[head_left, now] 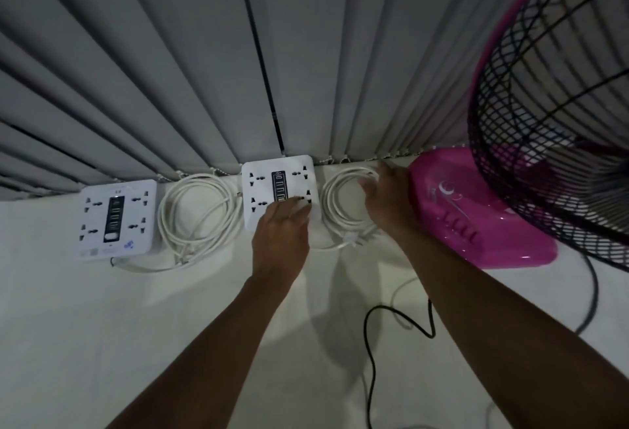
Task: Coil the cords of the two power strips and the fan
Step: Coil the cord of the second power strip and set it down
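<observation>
Along the foot of the blinds (pixel 170 71), the left hand (pixel 282 234) presses flat fingers on the middle power strip (pixel 269 183) while the right hand (pixel 388 197), fingers spread, rests on its white coil (pixel 340 211) beside the pink fan base (pixel 476 211). That loose coil may spring open on release; the black fan cord (pixel 371 343) lies uncoiled and could snag.

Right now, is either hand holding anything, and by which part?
Nothing is gripped. The left hand presses flat on a corner of the middle power strip; the right hand rests open on the cord coil.
</observation>
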A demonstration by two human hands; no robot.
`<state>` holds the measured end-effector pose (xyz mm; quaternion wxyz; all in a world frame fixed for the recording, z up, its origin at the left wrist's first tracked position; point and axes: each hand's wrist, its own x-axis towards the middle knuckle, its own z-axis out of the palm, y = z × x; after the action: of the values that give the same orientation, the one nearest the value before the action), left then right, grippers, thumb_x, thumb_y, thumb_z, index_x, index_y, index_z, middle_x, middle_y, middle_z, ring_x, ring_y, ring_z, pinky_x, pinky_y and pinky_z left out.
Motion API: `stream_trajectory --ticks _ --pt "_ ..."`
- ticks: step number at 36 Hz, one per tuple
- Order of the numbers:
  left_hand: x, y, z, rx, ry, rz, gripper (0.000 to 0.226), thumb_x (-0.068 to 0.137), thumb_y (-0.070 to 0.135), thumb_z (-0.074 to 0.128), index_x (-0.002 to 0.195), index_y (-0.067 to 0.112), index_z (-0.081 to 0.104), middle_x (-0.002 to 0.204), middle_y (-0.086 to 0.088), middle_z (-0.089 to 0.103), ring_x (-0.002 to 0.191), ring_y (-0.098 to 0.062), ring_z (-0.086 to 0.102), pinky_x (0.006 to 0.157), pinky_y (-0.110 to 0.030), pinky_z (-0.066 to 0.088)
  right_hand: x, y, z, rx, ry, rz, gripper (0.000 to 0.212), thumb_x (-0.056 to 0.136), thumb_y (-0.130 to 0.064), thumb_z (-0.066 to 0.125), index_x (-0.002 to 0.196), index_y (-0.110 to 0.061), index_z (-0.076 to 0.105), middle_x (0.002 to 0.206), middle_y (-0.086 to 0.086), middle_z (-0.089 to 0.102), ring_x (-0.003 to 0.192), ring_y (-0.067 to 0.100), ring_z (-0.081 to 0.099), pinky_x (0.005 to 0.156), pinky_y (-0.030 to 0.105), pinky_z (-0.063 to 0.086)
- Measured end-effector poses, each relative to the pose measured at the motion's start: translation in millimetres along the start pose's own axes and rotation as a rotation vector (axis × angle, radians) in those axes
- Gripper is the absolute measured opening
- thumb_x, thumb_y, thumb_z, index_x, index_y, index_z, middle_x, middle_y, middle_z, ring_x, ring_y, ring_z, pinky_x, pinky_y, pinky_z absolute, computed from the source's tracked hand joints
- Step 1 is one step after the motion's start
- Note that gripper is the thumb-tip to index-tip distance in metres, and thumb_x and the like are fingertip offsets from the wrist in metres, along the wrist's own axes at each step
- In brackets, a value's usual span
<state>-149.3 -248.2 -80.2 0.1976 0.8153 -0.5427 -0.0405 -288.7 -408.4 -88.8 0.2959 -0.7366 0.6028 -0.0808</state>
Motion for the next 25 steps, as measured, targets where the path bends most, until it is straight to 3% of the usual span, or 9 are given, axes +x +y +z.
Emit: stream_trajectory --ticks 4,7,9,11,14,18,25 --pt "-10 -9 6 0.085 -0.117 0.003 0.037 0.097 0.018 0.053 0.132 0.022 0.062 0.149 -0.001 0.049 0.133 -0.025 0.047 0.107 -0.038 0.043 -21 1 6 -0.162 -0.003 -0.098 0.096 0.088 -0.068 0.050 0.160 -0.022 0.007 0.168 0.011 0.006 0.154 0.038 -0.002 0.126 0.052 0.003" --pt "-14 -9 6 0.148 -0.158 0.035 0.041 0.097 0.019 0.051 0.137 0.021 0.056 0.154 -0.005 0.042 0.138 -0.029 0.041 0.111 -0.042 0.039 -40 7 20 -0.199 -0.165 -0.112 0.126 0.067 -0.088 0.050 0.156 -0.030 -0.019 0.166 0.006 -0.026 0.151 0.036 -0.028 0.120 0.052 -0.014" --pt "-15 -7 6 0.155 -0.198 0.040 0.043 0.098 0.021 0.049 0.141 0.019 0.052 0.156 -0.006 0.037 0.142 -0.030 0.035 0.112 -0.046 0.037 -47 11 27 -0.223 -0.250 -0.119 0.141 0.061 -0.089 0.058 0.154 -0.025 -0.026 0.160 0.010 -0.040 0.146 0.039 -0.035 0.117 0.052 -0.019" --pt "-17 -8 5 0.163 -0.222 0.050 0.045 0.098 0.021 0.048 0.143 0.018 0.050 0.158 -0.007 0.035 0.144 -0.032 0.032 0.114 -0.048 0.034 -48 14 31 -0.245 -0.259 -0.128 0.143 0.066 -0.081 0.067 0.155 -0.015 -0.024 0.158 0.015 -0.041 0.146 0.041 -0.035 0.118 0.053 -0.017" --pt "-19 -12 3 0.148 -0.278 0.069 0.049 0.099 0.022 0.046 0.148 0.019 0.043 0.161 -0.007 0.027 0.148 -0.033 0.023 0.119 -0.048 0.025 -41 14 33 -0.275 -0.188 -0.160 0.127 0.080 -0.067 0.064 0.157 -0.006 -0.016 0.161 0.020 -0.033 0.149 0.041 -0.029 0.125 0.056 -0.006" --pt "-20 -19 2 0.148 -0.333 0.094 0.052 0.101 0.029 0.039 0.153 0.023 0.032 0.164 -0.003 0.016 0.151 -0.029 0.011 0.121 -0.044 0.013 -28 9 30 -0.253 -0.183 -0.143 0.120 0.085 -0.066 0.060 0.157 -0.010 -0.018 0.161 0.018 -0.034 0.149 0.038 -0.030 0.125 0.051 -0.009" --pt "-15 -16 -7 0.112 -0.394 0.057 0.053 0.100 0.037 0.040 0.152 0.026 0.034 0.164 0.000 0.018 0.151 -0.025 0.012 0.120 -0.042 0.023 -27 -2 31 -0.174 -0.153 -0.089 0.129 0.075 -0.066 0.072 0.159 -0.017 -0.013 0.163 0.018 -0.028 0.151 0.042 -0.025 0.124 0.050 -0.009"
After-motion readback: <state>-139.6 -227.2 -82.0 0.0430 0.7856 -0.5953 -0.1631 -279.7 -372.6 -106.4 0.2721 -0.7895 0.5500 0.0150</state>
